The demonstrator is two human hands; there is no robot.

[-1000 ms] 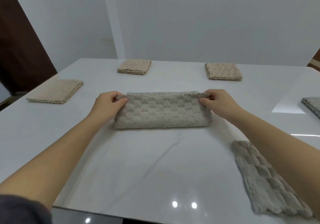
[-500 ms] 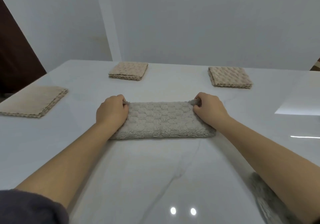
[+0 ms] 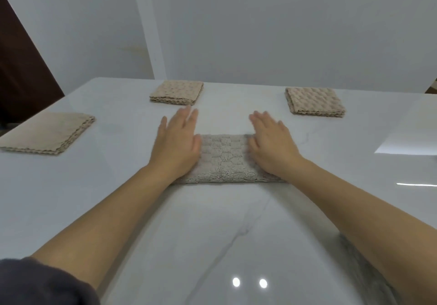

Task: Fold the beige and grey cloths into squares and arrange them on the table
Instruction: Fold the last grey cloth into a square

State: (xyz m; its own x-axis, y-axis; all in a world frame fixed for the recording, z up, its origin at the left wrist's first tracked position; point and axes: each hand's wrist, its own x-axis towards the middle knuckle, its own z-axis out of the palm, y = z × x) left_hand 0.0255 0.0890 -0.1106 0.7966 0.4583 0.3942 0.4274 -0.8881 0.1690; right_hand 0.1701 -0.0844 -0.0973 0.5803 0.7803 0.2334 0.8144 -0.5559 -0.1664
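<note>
You have one grey cloth (image 3: 224, 160) in the middle of the white table (image 3: 208, 238), folded into a long strip. Your left hand (image 3: 176, 144) lies flat on its left end, and your right hand (image 3: 272, 144) lies flat on its right end. The fingers of both hands are straight and grip nothing. They reach past the far edge of the strip and look a bit blurry. Three folded beige cloths lie on the table, all well apart. The first beige cloth (image 3: 45, 132) is at the left side. The second beige cloth (image 3: 177, 92) is at the far side, past your left hand. The third beige cloth (image 3: 314, 101) is at the far right. A bit of another grey cloth (image 3: 361, 269) shows by your right arm, too blurry to tell more.
</note>
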